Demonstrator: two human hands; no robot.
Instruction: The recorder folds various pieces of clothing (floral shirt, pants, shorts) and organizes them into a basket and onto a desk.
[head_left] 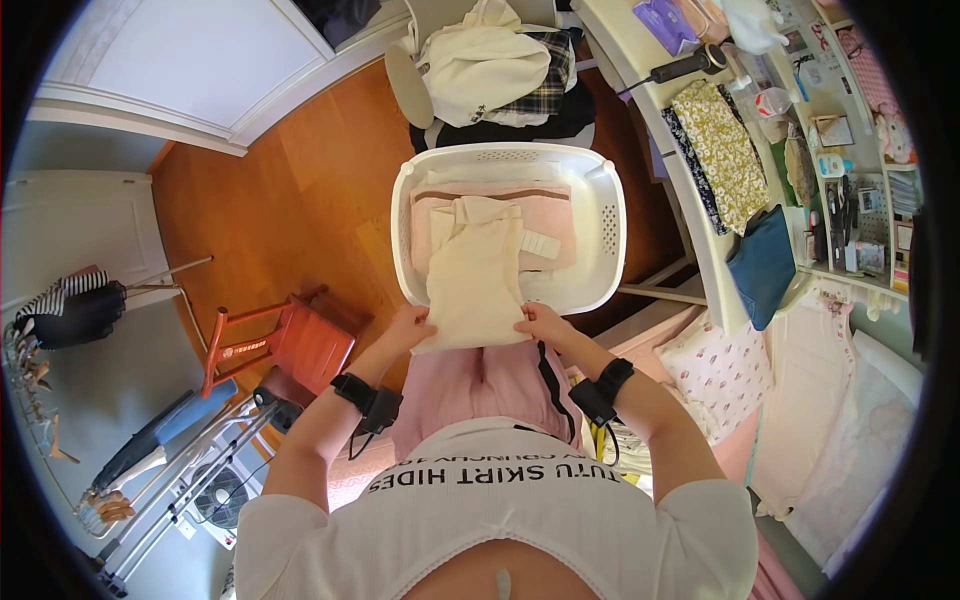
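A cream folded garment (475,275) stretches from the inside of a white plastic laundry basket (608,225) over its near rim toward my lap. My left hand (410,328) is closed on the garment's near left corner. At the opposite near corner, my right hand (543,325) pinches the edge. Beneath the garment, a pink folded cloth (565,215) with a brown strip along its far edge lies in the basket. A small pale label-like patch (540,245) shows on it. The garment's exact kind I cannot make out.
Beyond the basket, a chair (408,88) is piled with clothes (490,65). A cluttered white desk (720,240) runs along the right, near a bed with a patterned pillow (715,360). To the left are a red wooden chair (300,340) and a metal drying rack (190,460).
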